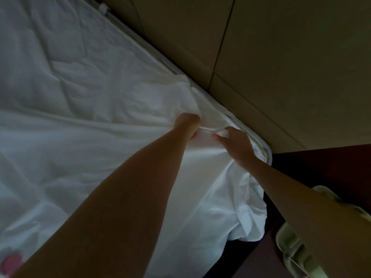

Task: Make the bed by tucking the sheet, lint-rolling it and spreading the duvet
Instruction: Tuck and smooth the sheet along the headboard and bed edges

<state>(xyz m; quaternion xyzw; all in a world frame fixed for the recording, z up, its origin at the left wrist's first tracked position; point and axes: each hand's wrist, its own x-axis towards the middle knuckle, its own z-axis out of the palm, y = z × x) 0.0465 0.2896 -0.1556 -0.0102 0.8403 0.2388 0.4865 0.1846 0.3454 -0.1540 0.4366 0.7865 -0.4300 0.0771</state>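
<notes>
Both hands at the far corner of the bed, seen from the head view. The left hand is curled into a fist around a fold of the white sheet. The right hand, just beside it, pinches a bunched bit of the same cloth between thumb and bent fingers. A short taut edge of sheet runs between the two hands. The sheet lies wrinkled over the near part of the bed, and its right side hangs in loose folds over the edge. Beyond the hands the mattress shows a quilted white top, with its piped corner bare next to the right hand. Beige wall panels border the bed. A pale green object stands at lower right and a pink patch shows at lower left.
</notes>
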